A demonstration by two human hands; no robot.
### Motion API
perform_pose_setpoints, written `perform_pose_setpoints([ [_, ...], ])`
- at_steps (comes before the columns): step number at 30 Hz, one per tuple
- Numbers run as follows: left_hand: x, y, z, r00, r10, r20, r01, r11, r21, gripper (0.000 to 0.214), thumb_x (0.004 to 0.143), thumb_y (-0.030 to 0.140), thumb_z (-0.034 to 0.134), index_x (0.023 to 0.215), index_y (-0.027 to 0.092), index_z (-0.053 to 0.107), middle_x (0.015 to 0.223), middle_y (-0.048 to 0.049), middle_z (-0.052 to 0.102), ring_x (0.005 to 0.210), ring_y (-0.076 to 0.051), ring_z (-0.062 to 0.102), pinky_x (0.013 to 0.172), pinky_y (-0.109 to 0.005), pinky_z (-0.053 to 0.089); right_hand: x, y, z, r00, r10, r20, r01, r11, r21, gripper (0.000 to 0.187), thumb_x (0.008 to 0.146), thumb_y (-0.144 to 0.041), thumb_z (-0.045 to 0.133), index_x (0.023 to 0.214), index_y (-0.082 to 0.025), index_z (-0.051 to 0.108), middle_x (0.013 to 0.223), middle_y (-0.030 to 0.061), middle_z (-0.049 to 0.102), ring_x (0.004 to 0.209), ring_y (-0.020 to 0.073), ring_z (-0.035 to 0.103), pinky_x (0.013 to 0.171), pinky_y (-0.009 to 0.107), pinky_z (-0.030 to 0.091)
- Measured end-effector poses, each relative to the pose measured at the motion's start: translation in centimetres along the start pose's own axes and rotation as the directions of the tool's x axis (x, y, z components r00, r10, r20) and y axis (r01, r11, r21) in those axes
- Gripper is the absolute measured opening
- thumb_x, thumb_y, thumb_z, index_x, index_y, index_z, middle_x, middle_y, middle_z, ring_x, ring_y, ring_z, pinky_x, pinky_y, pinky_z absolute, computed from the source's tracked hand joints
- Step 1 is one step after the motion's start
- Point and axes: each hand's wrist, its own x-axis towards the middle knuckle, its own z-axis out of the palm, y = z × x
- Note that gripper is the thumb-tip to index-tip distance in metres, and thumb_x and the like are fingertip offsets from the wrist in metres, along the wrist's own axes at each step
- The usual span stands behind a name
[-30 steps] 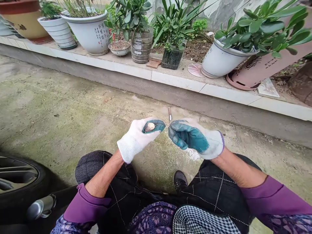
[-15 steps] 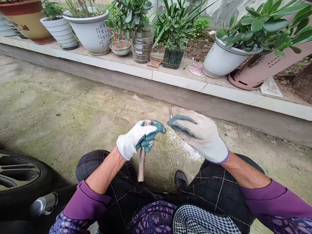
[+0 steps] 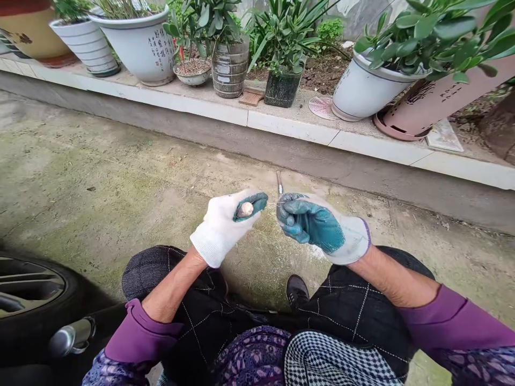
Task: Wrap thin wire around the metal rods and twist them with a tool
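Both hands wear white gloves with green coated palms and fingers. My left hand is closed around a wooden stick; its round, pale end faces me and the rest is hidden by the glove. A thin pale string spans the short gap between the two hands. My right hand, palm turned partly toward me, has its fingers curled and pinches the string at the fingertips. Just beyond the right fingertips, a thin tool with a brownish handle lies on the concrete.
Potted plants, including a white pot, stand along a tiled ledge ahead. A car wheel is close on the left, with a shiny metal cup beside it. My knees flank the concrete ground.
My left hand has turned so the stick, seen lengthwise before, now points its end at me. My right hand has rolled from back showing to palm showing, and the string is drawn straight.
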Motion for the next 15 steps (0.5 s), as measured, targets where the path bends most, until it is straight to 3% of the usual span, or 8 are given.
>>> perform_pose_setpoints([
  [3, 0.4, -0.3, 0.0, 0.983, -0.166, 0.079, 0.179, 0.962, -0.207, 0.030, 0.074, 0.034, 0.067, 0.095, 0.015, 0.076, 0.070, 0.0001, 0.066, 0.052, -0.010, 0.052, 0.047, -0.022, 0.047, -0.3, 0.0, 0.2, 0.996, -0.074, -0.056, 0.067, 0.990, -0.123, 0.025, 0.078, -0.042, 0.070, 0.077, -0.018, 0.063, 0.064, -0.0014, 0.057, 0.048, 0.0097, 0.049, 0.038, 0.023, 0.039],
  [5, 0.8, -0.6, -0.2, 0.951, -0.244, 0.190, 0.298, 0.888, -0.351, 0.034, 0.074, 0.037, 0.066, 0.097, 0.013, 0.074, 0.053, 0.0061, 0.050, 0.039, -0.006, 0.038, 0.038, -0.021, 0.040, -0.7, -0.1, 0.1, 0.944, -0.292, -0.155, 0.219, 0.903, -0.370, 0.026, 0.079, -0.040, 0.072, 0.092, -0.018, 0.068, 0.075, 0.0021, 0.065, 0.059, 0.0133, 0.058, 0.048, 0.027, 0.049],
  [7, 1.0, -0.9, -0.3, 0.922, -0.254, 0.291, 0.365, 0.821, -0.438, 0.034, 0.074, 0.037, 0.066, 0.097, 0.013, 0.071, 0.046, 0.0105, 0.036, 0.035, -0.005, 0.029, 0.035, -0.021, 0.037, -1.2, -0.2, -0.2, 0.825, -0.549, -0.137, 0.335, 0.669, -0.664, 0.024, 0.082, -0.035, 0.070, 0.104, -0.023, 0.071, 0.090, 0.0041, 0.070, 0.077, 0.0178, 0.064, 0.066, 0.032, 0.056],
  [9, 1.1, -1.1, -0.5, 0.900, -0.242, 0.363, 0.401, 0.785, -0.471, 0.031, 0.075, 0.038, 0.067, 0.094, 0.014, 0.069, 0.046, 0.0118, 0.033, 0.034, -0.004, 0.025, 0.035, -0.020, 0.036, -1.6, -0.3, -0.5, 0.725, -0.688, 0.016, 0.367, 0.366, -0.855, 0.023, 0.088, -0.029, 0.064, 0.109, -0.028, 0.072, 0.104, 0.0041, 0.071, 0.092, 0.0205, 0.066, 0.082, 0.036, 0.056],
  [12, 1.0, -1.2, -0.4, 0.863, -0.223, 0.453, 0.444, 0.761, -0.473, 0.024, 0.075, 0.037, 0.068, 0.085, 0.016, 0.064, 0.047, 0.0116, 0.033, 0.033, -0.003, 0.025, 0.034, -0.020, 0.036, -1.8, -0.3, -1.1, 0.693, -0.680, 0.237, 0.364, 0.046, -0.930, 0.027, 0.093, -0.024, 0.056, 0.114, -0.027, 0.072, 0.111, 0.0049, 0.072, 0.099, 0.0215, 0.067, 0.086, 0.036, 0.055],
  [15, 0.9, -1.3, -0.2, 0.825, -0.215, 0.523, 0.485, 0.745, -0.458, 0.023, 0.076, 0.038, 0.069, 0.080, 0.016, 0.060, 0.048, 0.0113, 0.032, 0.033, -0.003, 0.024, 0.033, -0.019, 0.034, -1.5, -0.2, -1.6, 0.701, -0.611, 0.367, 0.364, -0.135, -0.921, 0.027, 0.094, -0.024, 0.054, 0.115, -0.024, 0.071, 0.112, 0.0067, 0.072, 0.097, 0.0221, 0.067, 0.081, 0.035, 0.055],
])
